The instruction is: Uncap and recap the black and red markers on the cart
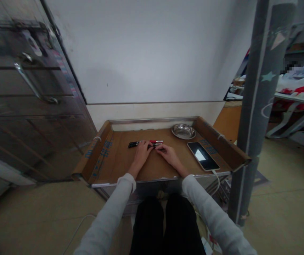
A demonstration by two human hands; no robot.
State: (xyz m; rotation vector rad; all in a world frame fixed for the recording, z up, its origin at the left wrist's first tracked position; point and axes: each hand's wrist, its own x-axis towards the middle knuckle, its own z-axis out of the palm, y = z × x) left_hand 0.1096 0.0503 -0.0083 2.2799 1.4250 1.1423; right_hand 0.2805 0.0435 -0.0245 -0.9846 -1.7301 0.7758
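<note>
A few pens (144, 143), black and red, lie side by side on a cardboard-lined tray table (120, 159). My left hand (142, 151) rests palm down on the cardboard with its fingertips touching the pens. My right hand (168, 153) lies just right of it, fingers curled and pinching the right ends of the pens. Both arms wear light grey sleeves.
A small metal dish (183, 131) sits at the tray's back right. A phone (203, 156) with a lit screen lies at the right, with a white cable off its front. A metal cabinet (27, 88) stands at left, a grey pole (258, 106) at right.
</note>
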